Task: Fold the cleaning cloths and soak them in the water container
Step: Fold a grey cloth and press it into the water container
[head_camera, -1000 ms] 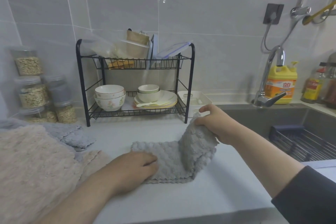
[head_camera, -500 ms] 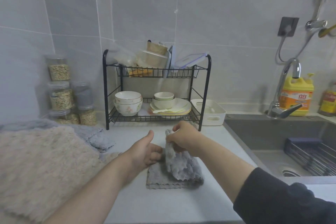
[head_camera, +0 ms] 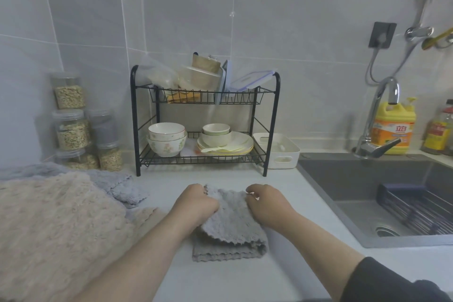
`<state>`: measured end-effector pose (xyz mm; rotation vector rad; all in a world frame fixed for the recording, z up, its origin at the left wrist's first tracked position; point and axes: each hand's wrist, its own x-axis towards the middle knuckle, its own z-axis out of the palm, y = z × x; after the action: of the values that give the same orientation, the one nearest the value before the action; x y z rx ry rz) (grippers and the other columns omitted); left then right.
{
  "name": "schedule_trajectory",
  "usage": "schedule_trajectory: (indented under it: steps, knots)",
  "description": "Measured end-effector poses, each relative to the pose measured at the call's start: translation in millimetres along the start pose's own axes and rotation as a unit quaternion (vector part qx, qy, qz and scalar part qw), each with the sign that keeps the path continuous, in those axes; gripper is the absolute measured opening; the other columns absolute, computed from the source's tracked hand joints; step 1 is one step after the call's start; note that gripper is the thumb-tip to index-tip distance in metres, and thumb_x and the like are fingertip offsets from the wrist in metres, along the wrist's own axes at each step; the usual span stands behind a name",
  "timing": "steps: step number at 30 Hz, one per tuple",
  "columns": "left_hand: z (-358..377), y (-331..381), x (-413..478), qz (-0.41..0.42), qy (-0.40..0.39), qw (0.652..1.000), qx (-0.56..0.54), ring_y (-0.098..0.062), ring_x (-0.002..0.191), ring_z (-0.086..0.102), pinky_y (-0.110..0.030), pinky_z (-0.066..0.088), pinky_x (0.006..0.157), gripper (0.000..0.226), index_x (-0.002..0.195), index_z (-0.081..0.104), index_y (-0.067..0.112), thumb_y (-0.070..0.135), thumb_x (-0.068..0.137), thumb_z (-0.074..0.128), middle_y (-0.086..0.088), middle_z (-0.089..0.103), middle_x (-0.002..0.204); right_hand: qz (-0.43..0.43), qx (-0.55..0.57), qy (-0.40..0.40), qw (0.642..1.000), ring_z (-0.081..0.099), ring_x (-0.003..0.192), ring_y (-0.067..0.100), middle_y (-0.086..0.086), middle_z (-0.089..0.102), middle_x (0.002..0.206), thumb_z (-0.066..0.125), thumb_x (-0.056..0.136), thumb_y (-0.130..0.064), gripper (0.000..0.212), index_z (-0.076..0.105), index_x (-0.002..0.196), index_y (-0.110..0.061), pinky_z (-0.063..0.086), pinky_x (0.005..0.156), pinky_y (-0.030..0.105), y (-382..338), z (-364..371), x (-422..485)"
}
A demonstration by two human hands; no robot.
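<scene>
Right of a fluffy beige cloth [head_camera: 56, 228] and a crumpled cloth [head_camera: 115, 185], the left hand [head_camera: 196, 203] and right hand [head_camera: 269, 206] each pinch a far corner of the grey cloth [head_camera: 232, 225], folded in scalloped layers on the near counter [head_camera: 232, 282], left of the sink [head_camera: 367, 179].

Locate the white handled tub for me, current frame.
Head view, right of centre: the white tub sits at the back of the counter, between the black dish rack on its left and the sink on its right.
</scene>
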<state>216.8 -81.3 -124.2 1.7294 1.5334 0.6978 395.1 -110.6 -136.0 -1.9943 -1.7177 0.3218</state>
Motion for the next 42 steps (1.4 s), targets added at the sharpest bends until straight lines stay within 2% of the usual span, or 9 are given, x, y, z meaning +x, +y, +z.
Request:
schedule_trajectory:
  steps: [5,9,13,19,28,32,37,40,42]
  knots:
    - [-1.4,-8.3,-12.6,0.019,0.001,0.982,0.189,-0.018,0.087,0.058,-0.03,0.046,0.066,0.029,0.096,0.047,0.018,0.028,0.071,0.058,0.0,0.057,0.098,-0.049,-0.054,0.053,0.996,0.056,0.111,0.029,0.009,0.061,0.118,0.043,0.097,-0.029,0.033,0.058,0.124,-0.015,0.044,0.089,0.034,4.5,13.6,-0.4]
    - [-9.1,-6.4,-18.1,0.166,0.008,0.952,0.258,-0.015,0.138,0.03,-0.032,0.032,0.108,0.061,0.145,0.032,0.028,0.042,0.089,0.052,0.008,0.024,0.154,-0.178,-0.12,0.063,0.975,0.05,0.118,0.026,0.002,0.057,0.129,0.039,0.098,-0.027,0.034,0.058,0.124,-0.015,0.04,0.097,0.035,1.9,2.6,-9.0]
    - [-18.2,-4.8,-14.2,0.234,-0.125,0.905,0.332,-0.006,0.145,0.014,-0.024,0.014,0.117,0.081,0.149,0.026,0.03,0.049,0.08,0.064,0.011,0.014,0.159,-0.237,-0.117,-0.049,0.963,0.03,0.14,0.016,-0.006,0.037,0.15,0.042,0.098,-0.037,0.046,0.041,0.141,-0.021,0.021,0.109,0.023,4.7,-12.1,-20.9]
    - [-19.8,-17.7,-7.1,0.19,-0.205,0.887,0.367,-0.004,0.146,0.006,-0.017,0.004,0.112,0.097,0.152,0.014,0.026,0.059,0.077,0.065,0.012,0.004,0.159,-0.176,-0.154,-0.173,0.957,0.004,0.147,0.006,-0.009,0.01,0.16,0.047,0.088,-0.063,0.082,0.012,0.152,-0.026,0.002,0.12,0.033,16.8,-11.8,-22.7]
    - [-14.1,-30.1,0.7,0.168,-0.217,0.898,0.344,-0.001,0.145,-0.002,-0.018,0.001,0.113,0.1,0.152,0.006,0.025,0.059,0.078,0.064,0.013,-0.002,0.159,-0.161,-0.155,-0.211,0.952,0.005,0.147,0.009,-0.006,0.009,0.16,0.049,0.088,-0.06,0.084,0.01,0.153,-0.024,0.004,0.119,0.031,13.1,-11.5,-22.0]
    - [-15.9,-24.0,-5.5,0.124,-0.18,0.954,0.203,-0.005,0.14,0.027,-0.017,0.02,0.111,0.098,0.15,0.024,0.026,0.055,0.07,0.074,0.011,0.023,0.156,-0.115,-0.021,-0.165,0.979,0.03,0.141,0.011,-0.009,0.034,0.152,0.064,0.084,-0.051,0.073,0.035,0.146,-0.025,0.022,0.112,0.023,7.9,-17.5,-28.6]
    - [-21.9,-7.4,-12.6,0.011,0.005,0.983,0.182,-0.018,0.088,0.053,-0.029,0.045,0.081,0.042,0.106,0.055,0.013,0.045,0.08,0.066,-0.002,0.058,0.103,0.013,0.066,-0.033,0.997,0.057,0.104,0.014,0.001,0.063,0.118,0.059,0.088,-0.038,0.037,0.062,0.118,-0.017,0.04,0.086,0.023,7.1,-21.0,-28.6]
    - [-20.3,-1.8,-12.4,-0.084,-0.015,0.995,0.045,-0.019,0.066,0.053,-0.029,0.049,0.063,0.024,0.084,0.05,0.006,0.024,0.083,0.067,-0.007,0.056,0.079,0.1,0.14,-0.047,0.984,0.05,0.059,0.021,0.011,0.057,0.067,0.06,0.075,-0.029,0.018,0.057,0.068,-0.012,0.039,0.062,0.027,9.5,-14.2,-24.0]
    - [-17.5,0.1,-11.0,-0.137,-0.03,0.986,-0.093,-0.023,0.059,0.057,-0.037,0.057,0.064,0.016,0.085,0.05,0.001,0.005,0.085,0.065,-0.015,0.059,0.077,0.147,0.196,-0.05,0.968,0.047,0.055,0.023,0.013,0.051,0.063,0.062,0.067,-0.027,0.019,0.052,0.066,-0.011,0.04,0.058,0.029,9.9,-11.6,-21.5]
